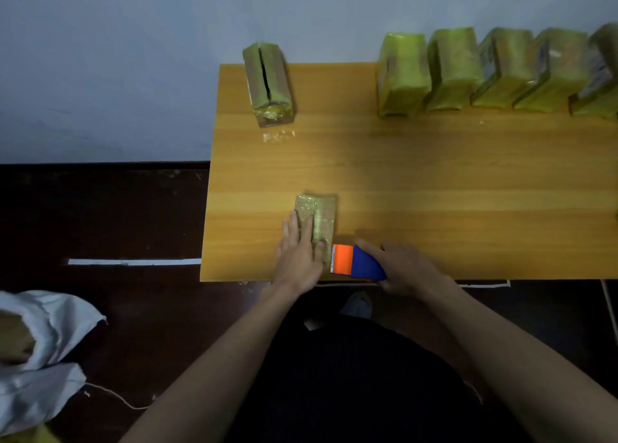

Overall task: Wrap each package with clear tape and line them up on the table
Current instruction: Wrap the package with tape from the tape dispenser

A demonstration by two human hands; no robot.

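package (319, 220) under left hand (301, 258), beside dispenser (356, 262).

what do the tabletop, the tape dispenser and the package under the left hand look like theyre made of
Table: wood or wood-look laminate, with straight grain bands and a slight sheen. Tape dispenser: likely plastic, in flat saturated orange and blue. Package: yellowish wrap under glossy clear tape, judging by its speckled glints; the inner material is unclear.

white sack (43, 335), floor tape strip (133, 262)

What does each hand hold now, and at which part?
The right hand grips the tape dispenser by its blue rear part. The left hand holds nothing; it presses flat on the package.
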